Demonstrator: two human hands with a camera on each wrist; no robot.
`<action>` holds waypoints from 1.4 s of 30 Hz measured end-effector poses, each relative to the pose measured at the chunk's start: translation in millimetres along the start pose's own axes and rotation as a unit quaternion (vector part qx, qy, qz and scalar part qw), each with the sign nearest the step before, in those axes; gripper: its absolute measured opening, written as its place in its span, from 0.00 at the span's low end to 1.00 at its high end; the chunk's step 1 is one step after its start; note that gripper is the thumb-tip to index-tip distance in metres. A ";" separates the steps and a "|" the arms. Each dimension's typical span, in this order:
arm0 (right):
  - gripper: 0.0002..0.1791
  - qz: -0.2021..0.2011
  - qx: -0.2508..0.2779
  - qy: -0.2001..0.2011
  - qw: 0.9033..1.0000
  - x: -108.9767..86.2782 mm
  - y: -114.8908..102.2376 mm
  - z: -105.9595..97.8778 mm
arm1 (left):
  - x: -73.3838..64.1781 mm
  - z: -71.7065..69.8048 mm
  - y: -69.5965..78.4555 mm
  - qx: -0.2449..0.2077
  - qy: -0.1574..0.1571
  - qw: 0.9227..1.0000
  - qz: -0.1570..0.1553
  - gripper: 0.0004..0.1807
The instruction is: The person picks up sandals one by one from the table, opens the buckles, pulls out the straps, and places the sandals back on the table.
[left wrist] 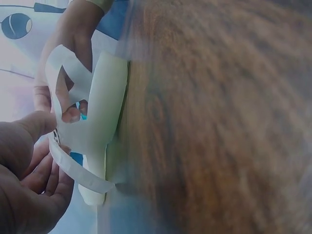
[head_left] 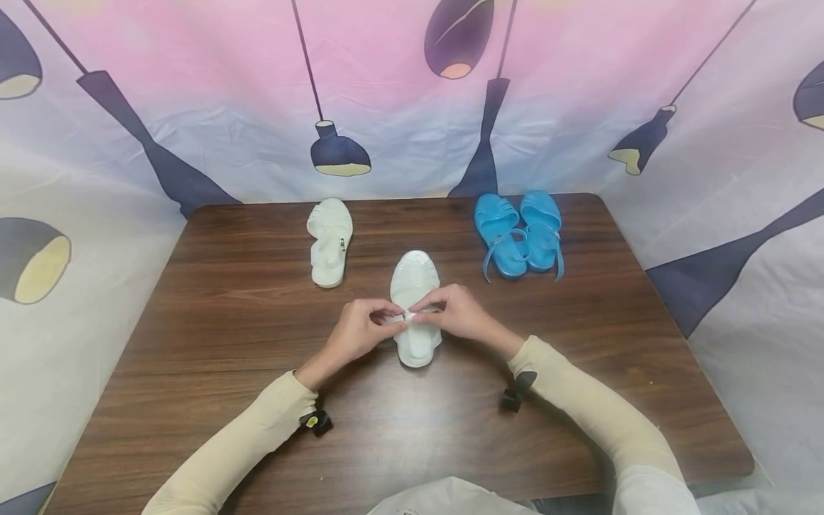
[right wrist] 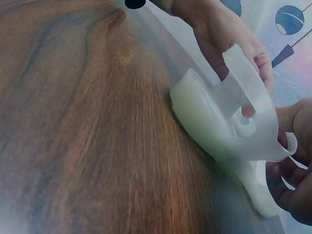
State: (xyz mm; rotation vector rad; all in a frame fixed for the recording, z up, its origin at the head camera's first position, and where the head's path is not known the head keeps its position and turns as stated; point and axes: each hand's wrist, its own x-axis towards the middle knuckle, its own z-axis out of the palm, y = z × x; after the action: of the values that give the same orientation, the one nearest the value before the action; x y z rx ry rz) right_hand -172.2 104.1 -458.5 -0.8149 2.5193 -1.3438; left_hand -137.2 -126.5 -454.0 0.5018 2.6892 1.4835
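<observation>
A white jelly sandal (head_left: 415, 275) sits upright on the table, its toe pointing away from me. My left hand (head_left: 363, 329) is at its left side, thumb and fingers pinching the ankle strap at the small metal buckle (left wrist: 57, 137). From the right, my right hand (head_left: 453, 312) pinches the strap close to the left fingertips. A loose strap end (left wrist: 92, 181) hangs down beside the sole in the left wrist view. The strap (right wrist: 258, 92) arches above the heel in the right wrist view. Fingers partly hide the fastening.
Another white sandal (head_left: 331, 243) stands at the back left of the brown wooden table (head_left: 257, 250). A pair of blue sandals (head_left: 511, 243) stands side by side at the back right, straps loose. A printed cloth (head_left: 399, 100) hangs behind the table.
</observation>
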 end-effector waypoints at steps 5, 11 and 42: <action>0.07 -0.003 -0.008 0.005 1.000 -0.5 2.6 -2.4 | -0.7 1.4 1.5 0.005 0.005 1.000 -0.003 0.10; 0.06 0.001 -0.011 0.024 1.000 -2.0 10.0 -12.7 | -2.5 -0.8 -1.4 0.006 0.012 1.000 -0.013 0.10; 0.04 -0.004 0.000 -0.043 0.999 16.4 -4.0 -5.3 | -4.3 -0.4 -4.3 0.015 0.012 1.000 -0.007 0.10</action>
State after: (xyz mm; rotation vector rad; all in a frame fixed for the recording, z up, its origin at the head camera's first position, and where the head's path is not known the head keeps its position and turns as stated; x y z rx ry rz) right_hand -186.4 97.2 -450.6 -0.8659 2.4519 -1.2834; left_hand -134.3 -130.2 -457.9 0.4673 2.7321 1.4570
